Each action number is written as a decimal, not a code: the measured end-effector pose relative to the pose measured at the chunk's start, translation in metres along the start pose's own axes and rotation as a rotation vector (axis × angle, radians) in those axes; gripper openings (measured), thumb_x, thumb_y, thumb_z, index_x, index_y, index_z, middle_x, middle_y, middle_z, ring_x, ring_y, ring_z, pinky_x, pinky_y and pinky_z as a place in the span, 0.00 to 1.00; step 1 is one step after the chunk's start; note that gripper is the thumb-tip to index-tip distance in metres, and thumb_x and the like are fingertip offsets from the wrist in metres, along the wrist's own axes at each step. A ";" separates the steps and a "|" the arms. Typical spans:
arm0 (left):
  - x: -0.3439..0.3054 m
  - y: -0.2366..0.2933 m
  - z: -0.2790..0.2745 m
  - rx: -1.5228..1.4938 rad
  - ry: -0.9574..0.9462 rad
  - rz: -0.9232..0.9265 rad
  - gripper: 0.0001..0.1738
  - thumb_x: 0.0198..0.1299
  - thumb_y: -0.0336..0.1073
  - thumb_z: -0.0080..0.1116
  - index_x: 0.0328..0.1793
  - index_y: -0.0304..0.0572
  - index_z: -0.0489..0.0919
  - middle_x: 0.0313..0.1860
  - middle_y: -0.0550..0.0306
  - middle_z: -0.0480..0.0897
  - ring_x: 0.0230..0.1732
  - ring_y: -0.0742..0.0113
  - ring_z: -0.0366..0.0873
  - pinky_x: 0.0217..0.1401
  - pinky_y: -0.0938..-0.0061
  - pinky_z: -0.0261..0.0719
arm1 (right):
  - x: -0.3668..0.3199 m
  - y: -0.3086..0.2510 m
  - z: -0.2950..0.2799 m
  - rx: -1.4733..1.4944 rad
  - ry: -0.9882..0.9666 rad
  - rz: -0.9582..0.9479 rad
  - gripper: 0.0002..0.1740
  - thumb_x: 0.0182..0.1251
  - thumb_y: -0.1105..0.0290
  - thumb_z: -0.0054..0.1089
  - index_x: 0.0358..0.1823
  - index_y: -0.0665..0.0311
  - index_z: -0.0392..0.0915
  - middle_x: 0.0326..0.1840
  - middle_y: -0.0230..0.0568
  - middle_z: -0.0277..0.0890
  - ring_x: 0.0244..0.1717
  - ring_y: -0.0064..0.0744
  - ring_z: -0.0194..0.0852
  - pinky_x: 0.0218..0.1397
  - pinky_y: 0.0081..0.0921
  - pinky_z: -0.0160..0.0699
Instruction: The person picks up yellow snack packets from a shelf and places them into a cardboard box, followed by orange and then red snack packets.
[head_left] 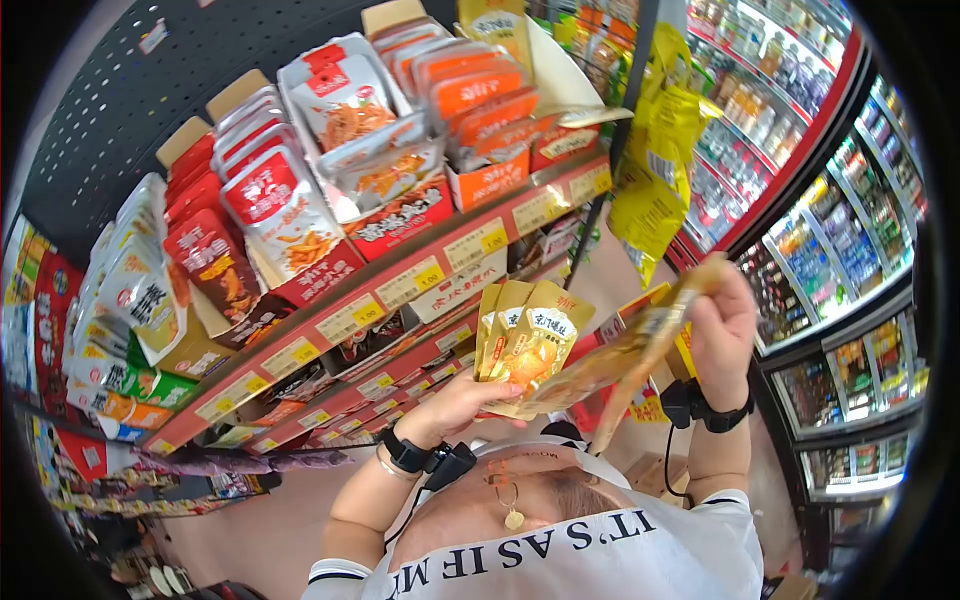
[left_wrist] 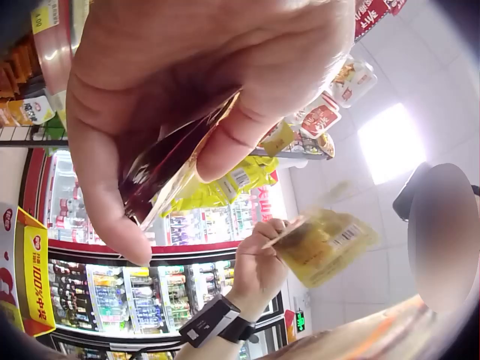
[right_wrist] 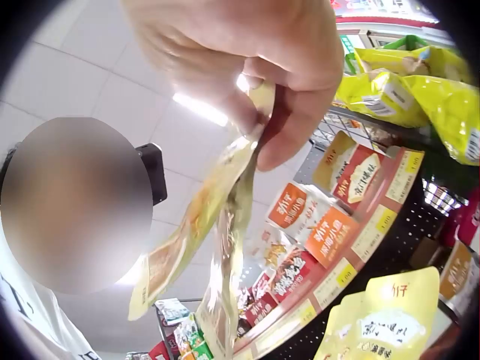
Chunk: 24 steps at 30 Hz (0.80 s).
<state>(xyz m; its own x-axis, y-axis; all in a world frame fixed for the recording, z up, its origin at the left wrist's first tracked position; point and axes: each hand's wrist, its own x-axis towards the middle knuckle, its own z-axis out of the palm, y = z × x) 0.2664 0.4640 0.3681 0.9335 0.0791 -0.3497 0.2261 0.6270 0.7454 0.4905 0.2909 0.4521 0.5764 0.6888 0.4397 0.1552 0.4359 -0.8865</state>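
Note:
Several gold snack packets (head_left: 535, 335) with a picture of food on the front are fanned out in my left hand (head_left: 455, 405), the thumb lying across their lower end. My right hand (head_left: 722, 325) is raised to the right and pinches gold packets (right_wrist: 199, 214) by one end between thumb and fingers. In the right wrist view these hang down as two strips that spread apart below the grip. The left wrist view shows the left fingers and thumb around the packets' edges (left_wrist: 176, 161), with the right hand's packet (left_wrist: 326, 247) farther off.
A tilted shelf on the left bears boxes of red and white snack pouches (head_left: 285, 215), orange packets (head_left: 490, 105) and a price-tag strip (head_left: 400, 285). Yellow bags (head_left: 655, 150) hang at its end. Lit drink coolers (head_left: 840, 250) stand to the right.

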 end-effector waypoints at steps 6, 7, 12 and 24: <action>0.020 -0.022 -0.019 -0.159 -0.062 -0.145 0.28 0.58 0.33 0.49 0.65 0.29 0.62 0.57 0.40 0.74 0.53 0.49 0.77 0.49 0.55 0.80 | -0.029 0.054 0.003 -0.194 -0.045 0.399 0.05 0.65 0.75 0.54 0.40 0.67 0.70 0.34 0.29 0.73 0.36 0.12 0.69 0.36 0.14 0.71; 0.024 -0.023 -0.020 -0.315 -0.145 -0.167 0.29 0.59 0.35 0.48 0.66 0.29 0.60 0.58 0.39 0.73 0.54 0.47 0.76 0.50 0.52 0.79 | -0.034 0.063 -0.003 -0.251 -0.035 0.422 0.06 0.65 0.75 0.54 0.40 0.67 0.70 0.33 0.29 0.73 0.35 0.12 0.70 0.35 0.13 0.71; 0.047 -0.023 -0.005 -0.337 -0.078 -0.177 0.31 0.63 0.43 0.52 0.68 0.34 0.60 0.59 0.43 0.72 0.57 0.55 0.75 0.56 0.59 0.77 | -0.056 0.102 -0.027 -0.159 0.088 0.513 0.06 0.65 0.74 0.55 0.40 0.67 0.71 0.30 0.29 0.74 0.29 0.12 0.70 0.29 0.13 0.71; 0.182 -0.015 0.061 0.121 0.031 -0.369 0.28 0.52 0.23 0.60 0.61 0.35 0.69 0.54 0.50 0.78 0.52 0.63 0.78 0.50 0.73 0.80 | -0.041 0.154 -0.141 0.392 0.287 0.581 0.17 0.60 0.82 0.57 0.50 0.71 0.69 0.46 0.42 0.76 0.46 0.25 0.75 0.51 0.22 0.76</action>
<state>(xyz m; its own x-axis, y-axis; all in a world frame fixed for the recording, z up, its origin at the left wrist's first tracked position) 0.4500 0.4218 0.3281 0.7752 -0.1101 -0.6221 0.5778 0.5219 0.6276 0.6041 0.2481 0.2769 0.6728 0.7163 -0.1848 -0.5031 0.2599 -0.8242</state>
